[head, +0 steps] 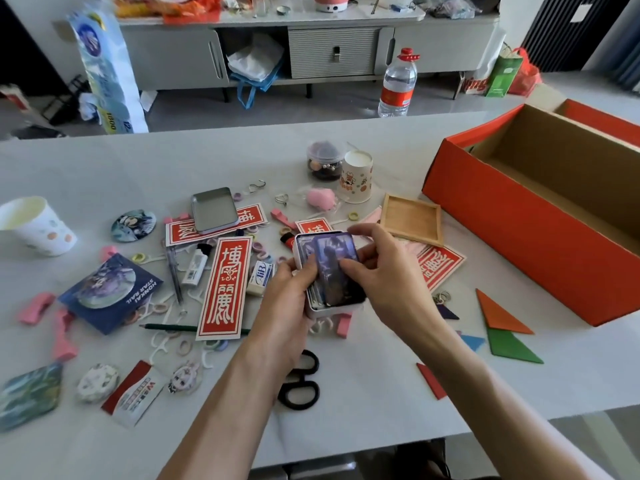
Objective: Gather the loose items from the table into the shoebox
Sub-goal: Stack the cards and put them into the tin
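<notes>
Tin (337, 309), one, between left hand (287, 289), right hand (377, 268)

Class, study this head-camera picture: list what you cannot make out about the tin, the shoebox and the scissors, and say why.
1. Head view, tin: its contents are hidden under the top cards, the left hand and the right hand.
2. Head view, shoebox: it is cut off by the right edge, and its near wall hides part of its floor.
3. Head view, scissors: the blades are hidden behind the left forearm.
</notes>
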